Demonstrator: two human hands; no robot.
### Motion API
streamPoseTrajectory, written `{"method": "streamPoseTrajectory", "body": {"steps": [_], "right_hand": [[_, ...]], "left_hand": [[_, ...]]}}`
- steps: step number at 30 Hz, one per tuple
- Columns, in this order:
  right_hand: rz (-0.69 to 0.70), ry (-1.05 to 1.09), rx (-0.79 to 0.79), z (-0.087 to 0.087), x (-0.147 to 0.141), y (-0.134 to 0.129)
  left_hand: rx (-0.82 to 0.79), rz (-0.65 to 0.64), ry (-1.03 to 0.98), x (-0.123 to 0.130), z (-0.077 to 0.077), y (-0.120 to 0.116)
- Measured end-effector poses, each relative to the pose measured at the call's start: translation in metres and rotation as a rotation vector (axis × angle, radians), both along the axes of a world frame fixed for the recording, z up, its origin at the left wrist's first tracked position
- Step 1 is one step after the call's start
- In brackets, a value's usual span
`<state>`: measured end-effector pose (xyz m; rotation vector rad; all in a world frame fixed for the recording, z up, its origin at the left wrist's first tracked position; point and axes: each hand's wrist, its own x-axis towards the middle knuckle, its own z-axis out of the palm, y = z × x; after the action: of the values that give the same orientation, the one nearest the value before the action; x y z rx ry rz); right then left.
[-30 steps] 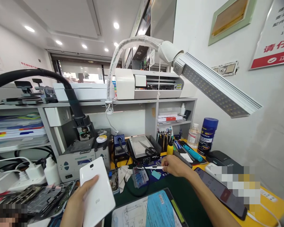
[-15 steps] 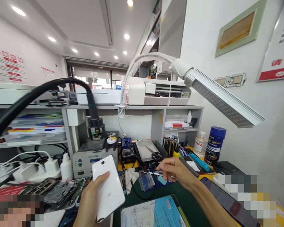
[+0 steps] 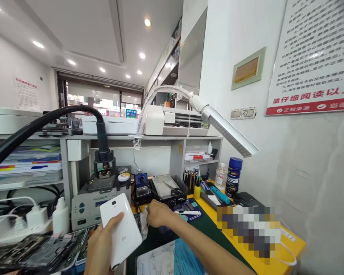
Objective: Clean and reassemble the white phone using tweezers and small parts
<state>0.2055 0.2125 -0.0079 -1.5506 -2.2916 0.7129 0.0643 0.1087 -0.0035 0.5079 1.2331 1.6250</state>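
So, the bench has a dark green mat (image 3: 206, 226) with a yellow surface (image 3: 299, 244) on the right, grey shelving (image 3: 176, 162) along the far side, white wall (image 3: 298, 152) to the right. Quick count: one white phone (image 3: 126, 236), near and left of centre, clamped between thumb and fingers of the left hand (image 3: 101, 242); one crumpled tissue (image 3: 143, 224) farther back, with the right hand (image 3: 159, 214) right by it, can't tell if it's pinched. Also one lamp (image 3: 229, 131), one pair of scissors (image 3: 176, 191), one blue-capped can (image 3: 233, 177).

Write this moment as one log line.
left hand: holds glossy white phone | right hand: at crumpled white tissue, grip unclear | black-handled metal scissors: unheld
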Motion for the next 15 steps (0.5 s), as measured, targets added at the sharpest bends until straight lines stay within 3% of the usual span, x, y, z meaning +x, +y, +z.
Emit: {"method": "streamPoseTrajectory", "body": {"steps": [6,15], "right_hand": [[0.057,0.252,0.134,0.011,0.023,-0.02],[0.063,0.839,-0.16,0.013,0.068,-0.026]], "left_hand": [[0.006,-0.029,-0.004,-0.003,-0.003,-0.001],[0.004,-0.048,-0.027,0.005,0.004,-0.004]]}}
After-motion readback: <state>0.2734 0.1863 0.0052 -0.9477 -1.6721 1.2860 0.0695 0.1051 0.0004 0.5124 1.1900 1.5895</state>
